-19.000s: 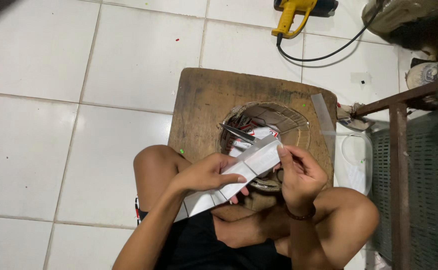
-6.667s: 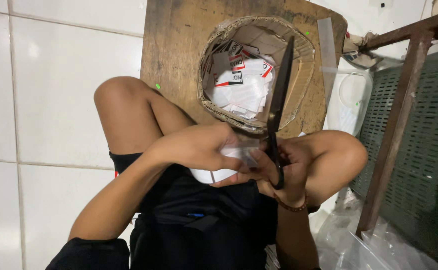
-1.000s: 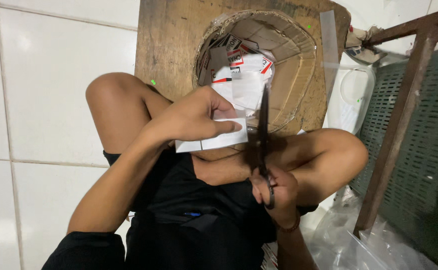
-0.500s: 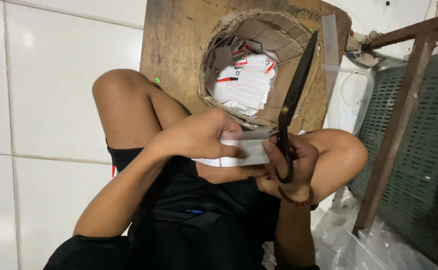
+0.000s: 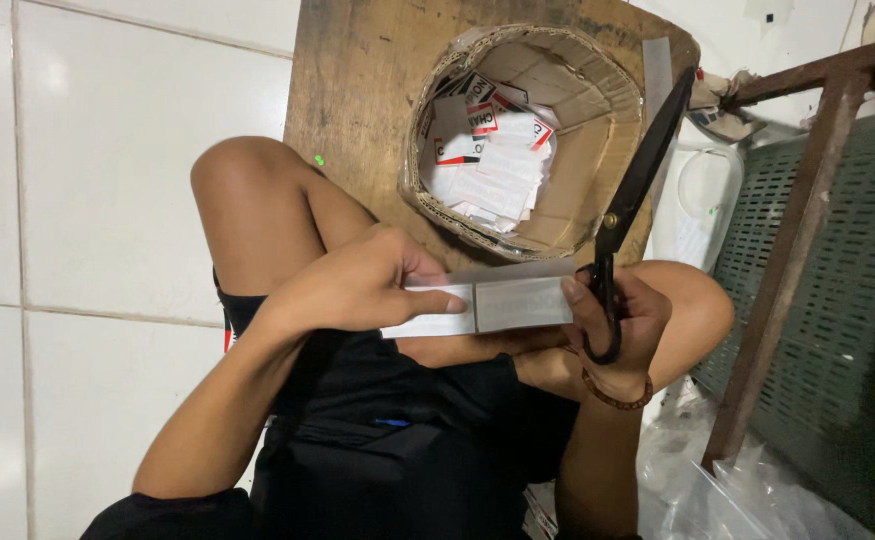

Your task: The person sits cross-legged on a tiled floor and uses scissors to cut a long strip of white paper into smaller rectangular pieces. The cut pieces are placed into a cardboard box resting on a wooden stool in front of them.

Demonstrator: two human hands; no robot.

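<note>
My left hand (image 5: 363,285) grips the left end of a stack of white paper strips (image 5: 478,308) held across my lap. My right hand (image 5: 613,325) pinches the right end of the stack and also holds long black scissors (image 5: 638,190) by the handle. The scissors' blades are together and point up and to the right, over the rim of a round cardboard tub (image 5: 598,85). Inside the tub lie several cut white paper pieces (image 5: 488,160) with red and black print.
The tub stands on a brown wooden board (image 5: 358,90) on white floor tiles (image 5: 108,150). A rusty metal frame (image 5: 808,200) with green mesh stands at right. Clear plastic bags (image 5: 718,480) lie at the lower right. My bent knees flank the stack.
The scissors have swung from pointing at my lap to pointing up over the tub. Both hands have come together on the paper stack.
</note>
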